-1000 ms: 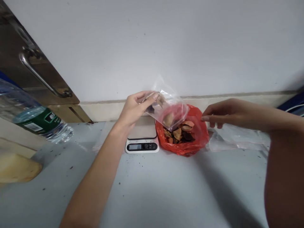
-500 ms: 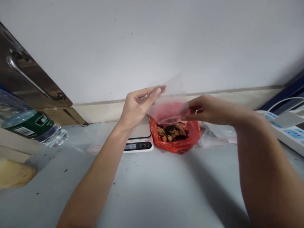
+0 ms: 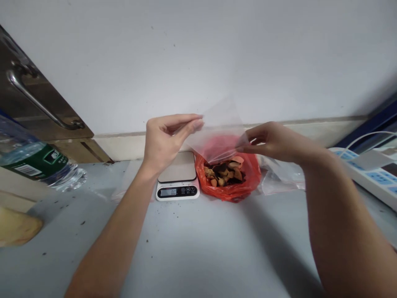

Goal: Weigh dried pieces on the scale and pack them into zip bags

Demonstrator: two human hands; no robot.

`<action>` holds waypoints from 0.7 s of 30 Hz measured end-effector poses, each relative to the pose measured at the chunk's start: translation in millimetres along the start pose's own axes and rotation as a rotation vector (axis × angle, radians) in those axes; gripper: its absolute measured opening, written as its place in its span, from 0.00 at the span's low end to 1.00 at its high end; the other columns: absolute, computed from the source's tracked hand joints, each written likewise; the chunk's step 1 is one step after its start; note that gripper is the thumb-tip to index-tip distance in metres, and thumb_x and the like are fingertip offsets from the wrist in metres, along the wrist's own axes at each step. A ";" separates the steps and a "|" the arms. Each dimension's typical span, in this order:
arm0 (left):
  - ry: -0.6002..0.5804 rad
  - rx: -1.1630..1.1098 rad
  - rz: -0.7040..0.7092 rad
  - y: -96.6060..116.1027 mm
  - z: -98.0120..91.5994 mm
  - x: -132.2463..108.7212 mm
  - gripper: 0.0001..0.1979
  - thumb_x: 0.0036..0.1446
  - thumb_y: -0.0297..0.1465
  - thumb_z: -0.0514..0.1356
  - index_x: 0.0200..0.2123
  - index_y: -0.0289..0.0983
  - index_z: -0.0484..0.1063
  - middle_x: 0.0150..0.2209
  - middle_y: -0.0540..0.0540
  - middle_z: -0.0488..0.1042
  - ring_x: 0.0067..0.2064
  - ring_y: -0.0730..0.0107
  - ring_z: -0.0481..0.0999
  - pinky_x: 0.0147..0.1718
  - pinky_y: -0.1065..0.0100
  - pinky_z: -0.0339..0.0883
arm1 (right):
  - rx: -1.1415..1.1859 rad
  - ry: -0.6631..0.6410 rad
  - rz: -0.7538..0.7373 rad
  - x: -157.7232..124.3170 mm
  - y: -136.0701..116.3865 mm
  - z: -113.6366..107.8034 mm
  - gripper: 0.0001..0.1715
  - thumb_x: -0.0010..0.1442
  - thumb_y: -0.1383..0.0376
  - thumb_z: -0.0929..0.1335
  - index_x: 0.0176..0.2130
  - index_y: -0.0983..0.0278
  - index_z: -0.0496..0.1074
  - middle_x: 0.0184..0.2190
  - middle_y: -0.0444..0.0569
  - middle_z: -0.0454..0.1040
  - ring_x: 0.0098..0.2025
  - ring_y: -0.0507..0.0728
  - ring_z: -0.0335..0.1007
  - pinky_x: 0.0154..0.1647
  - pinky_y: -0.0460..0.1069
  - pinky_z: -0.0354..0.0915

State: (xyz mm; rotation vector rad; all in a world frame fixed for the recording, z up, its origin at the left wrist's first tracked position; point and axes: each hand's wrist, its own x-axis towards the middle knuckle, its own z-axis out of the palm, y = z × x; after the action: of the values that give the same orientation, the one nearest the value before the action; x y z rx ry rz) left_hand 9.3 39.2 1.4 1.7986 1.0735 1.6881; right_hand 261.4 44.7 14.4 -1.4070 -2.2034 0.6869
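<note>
Between my two hands hangs a clear plastic bag [image 3: 221,124], tilted, above a red plastic bag [image 3: 228,191]. My left hand [image 3: 172,134] pinches its left edge between thumb and fingers. At the lower right edge of the clear bag, my right hand [image 3: 266,140] has its thumb and fingertips closed on the film. The red bag is open at the top and shows dried brown pieces [image 3: 225,174], some curled. Just left of it stands a small white digital scale [image 3: 178,176] with a bare plate; its display reads 0.0.
More clear plastic bags lie at the right [image 3: 281,178] and left [image 3: 127,182]. A water bottle [image 3: 40,161] with a green label tilts in at the left, near a yellowish object [image 3: 18,227]. A white power strip [image 3: 369,169] lies at the right. Dark crumbs dot the grey table [image 3: 192,248].
My left hand has moved left, away from the right hand, uncovering the scale's display and plate. The clear bag is now drawn wider between both hands. The right hand has barely moved.
</note>
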 end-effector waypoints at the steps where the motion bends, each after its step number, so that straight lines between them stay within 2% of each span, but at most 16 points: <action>1: 0.008 -0.005 0.004 2.5 0.2 -0.4 0.04 0.57 0.33 0.72 0.35 0.40 0.85 0.35 0.47 0.85 0.39 0.62 0.85 0.45 0.62 0.80 | 0.027 0.013 -0.001 -1.1 -0.9 -0.4 0.17 0.51 0.48 0.71 0.26 0.58 0.78 0.28 0.47 0.80 0.32 0.59 0.71 0.33 0.53 0.63; 4: 0.015 0.011 -0.004 8.8 -6.1 0.9 0.08 0.60 0.34 0.69 0.43 0.40 0.83 0.34 0.48 0.84 0.39 0.64 0.85 0.44 0.64 0.80 | 0.174 0.175 0.001 -4.0 -5.3 -0.4 0.21 0.51 0.45 0.74 0.28 0.59 0.76 0.28 0.48 0.79 0.32 0.58 0.72 0.31 0.52 0.63; 6: -0.060 0.050 -0.032 10.4 -14.4 3.2 0.12 0.61 0.36 0.69 0.47 0.41 0.81 0.31 0.49 0.83 0.36 0.65 0.84 0.40 0.66 0.79 | 0.287 0.272 -0.001 -4.5 -10.2 2.1 0.23 0.50 0.44 0.76 0.30 0.59 0.73 0.28 0.47 0.78 0.31 0.57 0.72 0.30 0.52 0.64; 7: -0.113 0.071 -0.044 9.9 -18.6 4.4 0.12 0.60 0.37 0.69 0.46 0.41 0.81 0.29 0.50 0.82 0.34 0.66 0.84 0.38 0.66 0.79 | 0.330 0.278 -0.005 -4.0 -13.2 4.4 0.23 0.50 0.44 0.76 0.30 0.59 0.72 0.27 0.47 0.77 0.31 0.57 0.72 0.30 0.52 0.64; 9: -0.173 0.092 -0.045 6.8 -25.4 6.4 0.10 0.59 0.38 0.70 0.41 0.40 0.81 0.27 0.49 0.80 0.31 0.66 0.83 0.34 0.67 0.78 | 0.397 0.226 -0.017 -1.8 -20.0 11.0 0.23 0.50 0.46 0.78 0.31 0.59 0.71 0.26 0.46 0.76 0.31 0.57 0.73 0.31 0.52 0.66; 10: -0.162 0.094 -0.038 4.5 -28.2 7.0 0.09 0.59 0.39 0.70 0.37 0.39 0.80 0.26 0.49 0.80 0.29 0.66 0.82 0.33 0.67 0.77 | 0.430 0.192 -0.021 -0.2 -23.5 15.2 0.23 0.48 0.47 0.79 0.31 0.59 0.71 0.26 0.46 0.76 0.31 0.57 0.74 0.32 0.52 0.67; 14: -0.036 0.100 -0.076 -2.8 -45.6 7.8 0.12 0.58 0.42 0.70 0.31 0.39 0.79 0.25 0.47 0.80 0.29 0.66 0.82 0.32 0.66 0.77 | 0.537 0.074 -0.012 8.9 -35.9 35.5 0.25 0.43 0.50 0.81 0.32 0.59 0.71 0.24 0.44 0.74 0.30 0.57 0.73 0.31 0.52 0.68; 17: -0.098 0.148 -0.190 -6.2 -78.6 7.7 0.15 0.55 0.45 0.71 0.31 0.39 0.81 0.28 0.45 0.82 0.32 0.63 0.83 0.34 0.66 0.78 | 0.509 0.046 -0.020 19.0 -46.1 53.5 0.23 0.47 0.48 0.79 0.26 0.61 0.71 0.22 0.44 0.71 0.28 0.55 0.70 0.30 0.51 0.66; 19: -0.196 0.258 -0.295 -11.9 -109.9 7.2 0.19 0.55 0.49 0.70 0.32 0.38 0.81 0.31 0.42 0.84 0.34 0.61 0.84 0.35 0.66 0.77 | 0.473 0.139 -0.069 28.0 -56.1 68.1 0.19 0.52 0.51 0.77 0.27 0.62 0.73 0.25 0.46 0.74 0.29 0.56 0.71 0.32 0.52 0.67; 21: -0.235 0.379 -0.425 -21.8 -143.1 5.2 0.24 0.57 0.55 0.66 0.34 0.39 0.81 0.31 0.40 0.83 0.35 0.59 0.84 0.33 0.68 0.77 | 0.397 0.271 -0.153 38.1 -69.7 85.7 0.12 0.58 0.56 0.74 0.32 0.62 0.78 0.30 0.49 0.78 0.33 0.57 0.73 0.36 0.52 0.69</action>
State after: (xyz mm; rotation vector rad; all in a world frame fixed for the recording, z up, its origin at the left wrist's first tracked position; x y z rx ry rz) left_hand -135.0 29.9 9.7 1.7622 1.6076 1.0484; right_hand 146.5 39.6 -6.1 -1.0505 -1.8192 0.7767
